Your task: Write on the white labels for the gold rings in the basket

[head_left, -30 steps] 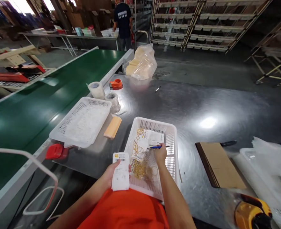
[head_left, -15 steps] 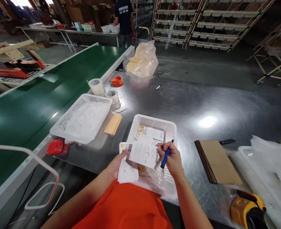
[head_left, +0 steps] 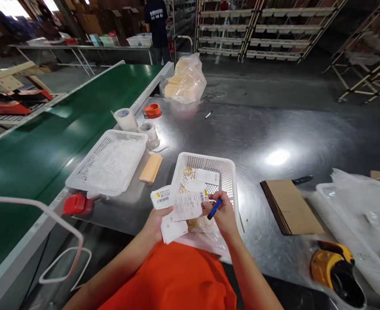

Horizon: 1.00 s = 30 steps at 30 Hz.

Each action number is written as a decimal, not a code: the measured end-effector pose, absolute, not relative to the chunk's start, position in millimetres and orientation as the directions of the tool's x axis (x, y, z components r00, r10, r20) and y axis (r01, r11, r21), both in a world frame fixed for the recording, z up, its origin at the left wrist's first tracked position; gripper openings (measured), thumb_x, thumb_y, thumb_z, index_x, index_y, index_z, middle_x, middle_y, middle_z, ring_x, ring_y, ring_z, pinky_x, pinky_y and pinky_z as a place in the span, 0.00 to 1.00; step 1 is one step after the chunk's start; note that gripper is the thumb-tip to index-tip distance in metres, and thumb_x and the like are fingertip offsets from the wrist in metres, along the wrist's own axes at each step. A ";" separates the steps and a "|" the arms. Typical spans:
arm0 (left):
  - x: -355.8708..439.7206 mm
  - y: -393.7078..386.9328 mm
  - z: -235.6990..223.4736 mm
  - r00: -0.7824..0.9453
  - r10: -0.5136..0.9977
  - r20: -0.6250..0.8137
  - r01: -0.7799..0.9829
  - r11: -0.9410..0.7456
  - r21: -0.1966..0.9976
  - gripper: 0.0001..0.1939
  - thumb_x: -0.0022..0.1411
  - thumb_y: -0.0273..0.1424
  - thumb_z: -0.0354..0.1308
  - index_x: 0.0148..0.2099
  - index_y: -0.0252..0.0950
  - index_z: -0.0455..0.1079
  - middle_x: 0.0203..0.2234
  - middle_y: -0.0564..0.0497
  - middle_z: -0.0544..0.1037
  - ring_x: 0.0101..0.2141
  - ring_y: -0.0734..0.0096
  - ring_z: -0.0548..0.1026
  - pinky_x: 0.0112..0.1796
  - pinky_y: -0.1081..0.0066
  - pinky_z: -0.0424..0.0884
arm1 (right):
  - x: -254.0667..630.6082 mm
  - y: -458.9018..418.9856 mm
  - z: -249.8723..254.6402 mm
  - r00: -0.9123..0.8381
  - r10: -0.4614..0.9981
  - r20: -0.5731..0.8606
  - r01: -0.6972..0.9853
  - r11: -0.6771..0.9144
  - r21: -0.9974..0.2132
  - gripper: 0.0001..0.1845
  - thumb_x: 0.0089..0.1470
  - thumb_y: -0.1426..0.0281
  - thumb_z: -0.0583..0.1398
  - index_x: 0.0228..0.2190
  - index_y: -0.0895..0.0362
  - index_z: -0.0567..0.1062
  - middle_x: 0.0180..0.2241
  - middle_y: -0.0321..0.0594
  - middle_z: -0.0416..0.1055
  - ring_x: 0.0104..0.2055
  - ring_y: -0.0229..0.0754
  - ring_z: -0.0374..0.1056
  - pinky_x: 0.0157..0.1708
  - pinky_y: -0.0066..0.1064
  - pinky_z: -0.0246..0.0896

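Printed paper slips [head_left: 163,197] are gripped in my left hand [head_left: 156,221], its thumb lying on top of them. My right hand [head_left: 224,213] pinches the right end of another printed slip [head_left: 187,206] that overlaps the stack. A blue pen [head_left: 215,209] is also tucked in my right fingers, pointing down and left. Below both hands sits a white perforated basket [head_left: 233,176]. Inside it are gold-coloured loops [head_left: 186,173], a white label card [head_left: 207,177] and clear plastic bags [head_left: 204,230], partly hidden by the slips and hands.
Left of the basket lie a folded tan stack [head_left: 151,168], a second white basket [head_left: 76,183], tape rolls [head_left: 149,134] and a red tape dispenser [head_left: 74,204]. Cardboard sheets [head_left: 291,209] and a yellow-black tape dispenser [head_left: 330,271] lie right. A green conveyor [head_left: 89,114] runs alongside; a person [head_left: 157,26] stands beyond.
The slip in my right hand has turned over lengthwise, its yellow-marked end now by my right fingers. The stack in my left hand has fanned out. The view has shifted slightly.
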<state>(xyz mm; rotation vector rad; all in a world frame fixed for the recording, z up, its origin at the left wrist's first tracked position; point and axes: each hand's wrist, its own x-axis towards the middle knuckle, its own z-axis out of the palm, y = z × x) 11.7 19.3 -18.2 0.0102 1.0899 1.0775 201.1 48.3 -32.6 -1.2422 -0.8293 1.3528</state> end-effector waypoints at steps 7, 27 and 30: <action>12.0 19.6 -20.9 -0.011 0.674 -0.738 -0.710 0.514 0.481 0.10 0.60 0.26 0.57 0.43 0.28 0.70 0.32 0.41 0.81 0.31 0.61 0.80 0.36 0.63 0.76 | 218.5 28.3 -7.8 0.159 0.846 0.508 0.133 0.492 -0.861 0.12 0.50 0.77 0.59 0.23 0.54 0.60 0.27 0.34 0.75 0.38 0.45 0.73 0.41 0.43 0.63; 11.4 19.8 -15.7 0.259 0.693 -0.673 -0.712 0.607 0.351 0.21 0.64 0.41 0.51 0.44 0.25 0.71 0.33 0.38 0.79 0.32 0.59 0.78 0.39 0.61 0.73 | 220.5 5.3 -8.4 0.126 0.762 0.635 0.300 0.581 -0.757 0.10 0.49 0.79 0.62 0.25 0.54 0.66 0.29 0.37 0.75 0.32 0.42 0.72 0.35 0.39 0.66; 10.6 20.0 -20.1 0.219 0.710 -0.669 -0.705 0.589 0.394 0.21 0.64 0.41 0.51 0.42 0.24 0.72 0.32 0.38 0.79 0.32 0.60 0.78 0.38 0.63 0.72 | 218.4 7.0 -1.5 0.320 0.824 0.468 0.175 0.434 -0.884 0.08 0.49 0.74 0.63 0.26 0.54 0.67 0.27 0.37 0.74 0.30 0.41 0.72 0.29 0.32 0.68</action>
